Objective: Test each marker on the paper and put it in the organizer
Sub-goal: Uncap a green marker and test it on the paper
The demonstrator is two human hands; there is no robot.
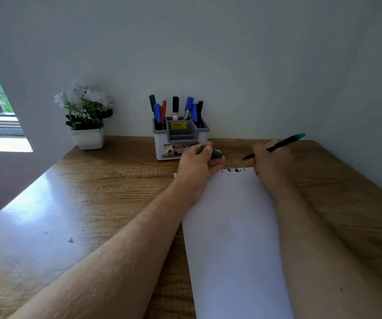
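Right hand [270,160] curls its fingers round a black marker with a green end [277,145], uncapped tip aimed left, above the paper's [231,226] far edge. Left hand [196,164] pinches the green cap [213,153]. Small ink marks [234,170] line that edge. Organizer [180,139] stands behind on the wooden desk [93,192], markers upright inside. White flower pot [86,125] to its left.

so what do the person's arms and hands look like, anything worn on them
Both arms are bare from the bottom of the frame to the fingers: no sleeves, gloves or watch in view. The left hand and right hand show no rings or bracelets, as far as the view tells. Fine hair covers both forearms.
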